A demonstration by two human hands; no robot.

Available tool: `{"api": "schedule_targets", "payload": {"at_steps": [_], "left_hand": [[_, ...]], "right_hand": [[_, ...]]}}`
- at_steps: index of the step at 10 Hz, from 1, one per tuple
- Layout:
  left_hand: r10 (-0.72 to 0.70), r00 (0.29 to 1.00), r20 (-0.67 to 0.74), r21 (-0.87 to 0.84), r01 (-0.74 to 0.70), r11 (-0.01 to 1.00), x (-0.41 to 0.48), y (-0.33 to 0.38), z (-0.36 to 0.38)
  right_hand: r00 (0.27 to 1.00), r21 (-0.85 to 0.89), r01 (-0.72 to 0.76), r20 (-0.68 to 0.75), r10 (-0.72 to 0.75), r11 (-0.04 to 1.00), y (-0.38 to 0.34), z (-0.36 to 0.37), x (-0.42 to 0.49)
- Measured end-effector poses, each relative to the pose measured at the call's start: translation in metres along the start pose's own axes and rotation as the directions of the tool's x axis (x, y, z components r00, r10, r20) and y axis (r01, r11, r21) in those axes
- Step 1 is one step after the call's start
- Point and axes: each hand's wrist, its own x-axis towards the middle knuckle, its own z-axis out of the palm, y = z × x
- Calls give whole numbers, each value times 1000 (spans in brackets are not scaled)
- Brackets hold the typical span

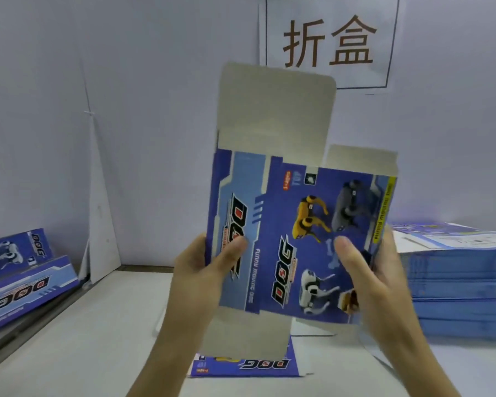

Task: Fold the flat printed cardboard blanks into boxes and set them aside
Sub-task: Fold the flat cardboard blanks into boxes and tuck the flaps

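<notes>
I hold a blue printed cardboard blank (292, 224) upright in front of me; it shows toy dogs and the word DOG. Its grey end flaps stick out above and below. My left hand (201, 276) grips the blank's left edge, thumb on the printed face. My right hand (375, 276) grips its right edge, thumb likewise on the front. Another flat blank (249, 365) lies on the table right under the held one.
A tall stack of flat blanks (453, 282) sits at the right. Folded boxes (23, 282) lie at the left edge. A white table (98, 339) runs up to a grey wall with a paper sign (330, 41).
</notes>
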Motion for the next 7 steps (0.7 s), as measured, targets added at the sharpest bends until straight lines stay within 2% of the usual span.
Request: {"api": "schedule_targets", "payload": {"at_steps": [1,2,3,4,5,6,7], "left_hand": [[-129,985,116,76,121,990,3,-5,-2],[-214,950,227,78,201,976,3,-7,-1],[-192,952,239,108,171,979,2,-9,0],[-246,929,277,142,214,967,3,-5,-4],[-376,881,287,54,378,924,7,1,-4],[-398,848,350,89,393,915,8,10,0],[-417,853,313,180,378,908,8,17,4]], "right_hand": [[971,268,-215,161,177,939,4,-4,2],[963,242,-230,200,183,943,8,-4,4],[955,186,-201,257,150,962,8,-1,3],[950,150,-127,301,77,980,4,-1,2],[970,107,-75,239,48,991,5,-6,2],[971,89,-76,234,53,993,4,-13,3],[956,56,-71,287,52,996,-1,-15,3]]}}
